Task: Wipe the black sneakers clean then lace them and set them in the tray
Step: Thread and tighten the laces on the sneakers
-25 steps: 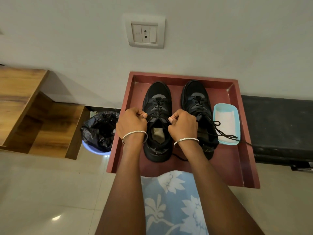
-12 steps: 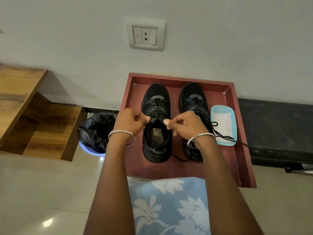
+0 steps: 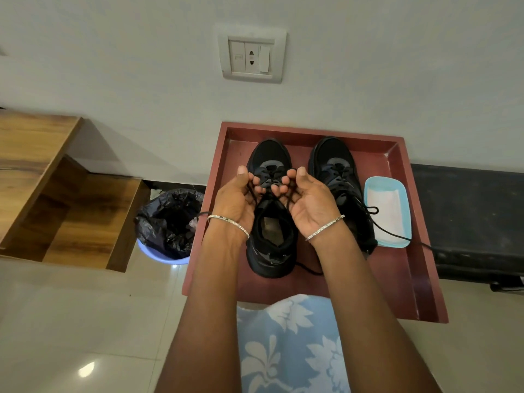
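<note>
Laces (image 3: 288, 197) in left hand (image 3: 236, 200), right hand (image 3: 311, 202)

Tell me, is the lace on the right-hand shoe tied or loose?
Loose. The lace of the right shoe trails untied across the blue dish and out past the tray.

red tray (image 3: 397, 279) is sitting on the floor (image 3: 85, 321), carrying one sneaker (image 3: 270, 251) under the fingers (image 3: 256, 181), second sneaker (image 3: 331, 157) and blue dish (image 3: 388, 211) right of them.

The tray (image 3: 382, 279) lies bare in front; blue dish (image 3: 388, 211) crowds right sneaker (image 3: 334, 160).
</note>
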Tool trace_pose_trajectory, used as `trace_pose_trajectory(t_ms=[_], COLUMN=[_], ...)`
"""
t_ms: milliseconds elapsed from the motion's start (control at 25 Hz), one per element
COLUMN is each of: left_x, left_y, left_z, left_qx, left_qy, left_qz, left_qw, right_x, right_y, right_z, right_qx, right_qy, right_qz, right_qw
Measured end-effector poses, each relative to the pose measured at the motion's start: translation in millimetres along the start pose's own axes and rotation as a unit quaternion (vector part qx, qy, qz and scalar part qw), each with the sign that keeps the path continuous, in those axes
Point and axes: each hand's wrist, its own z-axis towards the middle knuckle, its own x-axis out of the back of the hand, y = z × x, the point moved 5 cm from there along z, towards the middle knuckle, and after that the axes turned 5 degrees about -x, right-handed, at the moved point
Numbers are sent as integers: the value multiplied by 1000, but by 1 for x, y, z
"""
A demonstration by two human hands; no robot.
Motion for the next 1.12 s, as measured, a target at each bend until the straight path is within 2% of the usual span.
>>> trace_pose_trajectory(t_ms=[120,240,360,480,640,720,840,920,1120], left_x=[5,2,2,-5,-11,-9,-2,-1,-4], left_y=[-9,-13,-7,-7,-3,-1,1,1,2], left_z=[10,12,12,9,3,4,7,6,7], left_qx=[3,-5,-66,-111,-147,-157,-136,-119,-105], left_qy=[36,40,-3,-82,-135,-131,-85,-83,-137], left_qz=[-62,-64,62,181,214,231,213,198,215], left_qw=[997,997,996,974,956,951,964,969,961], right_x=[9,10,4,-4,-5,-1,5,8,2], right_y=[6,7,6,6,8,6,5,5,2], right_z=[10,11,8,8,10,11,11,11,11], right_qx=[-30,0,36,68,115,130,126,115,113], right_qy=[45,73,76,44,31,44,80,91,28], right_qz=[76,76,30,-46,-96,-102,-97,-86,-101], right_qw=[996,994,996,996,988,985,984,985,988])
